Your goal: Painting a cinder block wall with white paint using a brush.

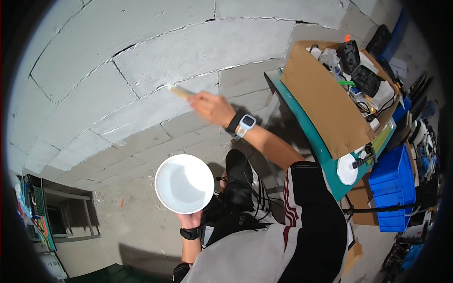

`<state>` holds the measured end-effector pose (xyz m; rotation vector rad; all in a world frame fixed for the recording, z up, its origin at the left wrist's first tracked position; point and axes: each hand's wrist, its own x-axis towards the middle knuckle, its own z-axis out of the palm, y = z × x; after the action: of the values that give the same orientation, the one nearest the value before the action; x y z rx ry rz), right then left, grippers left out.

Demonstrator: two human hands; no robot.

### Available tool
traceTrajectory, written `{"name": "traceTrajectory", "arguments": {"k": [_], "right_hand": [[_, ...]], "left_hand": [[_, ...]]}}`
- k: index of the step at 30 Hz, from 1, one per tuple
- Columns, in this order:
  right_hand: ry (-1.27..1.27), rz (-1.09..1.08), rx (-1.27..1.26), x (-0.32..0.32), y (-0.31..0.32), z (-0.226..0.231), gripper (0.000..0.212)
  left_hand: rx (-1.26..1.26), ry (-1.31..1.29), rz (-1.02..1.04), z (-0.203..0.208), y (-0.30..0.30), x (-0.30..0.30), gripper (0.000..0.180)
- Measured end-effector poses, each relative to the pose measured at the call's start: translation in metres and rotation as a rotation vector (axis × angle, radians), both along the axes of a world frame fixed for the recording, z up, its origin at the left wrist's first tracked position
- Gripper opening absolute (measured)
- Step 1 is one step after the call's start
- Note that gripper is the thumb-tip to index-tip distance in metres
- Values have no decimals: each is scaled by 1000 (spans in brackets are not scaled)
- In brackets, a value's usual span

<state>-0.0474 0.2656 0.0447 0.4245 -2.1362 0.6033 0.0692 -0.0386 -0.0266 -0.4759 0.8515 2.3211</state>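
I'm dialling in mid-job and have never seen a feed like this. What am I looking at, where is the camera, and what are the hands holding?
There is no machine here: these are a person's two bare hands, seen from a wide fisheye camera worn on the head and looking down, so straight lines bend near the rim. The right hand, with a watch on its wrist, holds a brush against a grey block wall. The left hand holds a round white bowl from below; what is inside is hard to tell. The person's knee and black shoe show beneath. To the right stands a teal table bearing a cardboard box of cables and devices, with a blue crate beside it.
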Motion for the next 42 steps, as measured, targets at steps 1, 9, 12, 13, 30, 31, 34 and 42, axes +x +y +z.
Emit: {"name": "traceTrajectory", "arguments": {"k": [1,9,12,13,30,31,34,42], "right_hand": [[48,-148,22,3,19,3,14],[237,-592,-418,120,94,18,16],[222,-366,-761,172,91,14,17],[209,-366,-763,189,84,20,17],[-436,-76,-885,191,-18,133,21],[-489,-47,-898,183,-22,133,20],[-648,22,-786,161,-32,134,21],[-676,58,-599,126,-57,117,15]], "left_hand": [[20,8,-8,-2,1,0,59],[131,73,-27,-13,47,-17,72],[137,85,-157,-8,74,-27,68],[135,72,-167,-3,85,-29,67],[-10,197,-201,69,97,-36,72],[-11,191,-184,69,92,-38,72],[4,207,-171,68,82,-38,74],[48,176,-147,69,71,-39,74]]}}
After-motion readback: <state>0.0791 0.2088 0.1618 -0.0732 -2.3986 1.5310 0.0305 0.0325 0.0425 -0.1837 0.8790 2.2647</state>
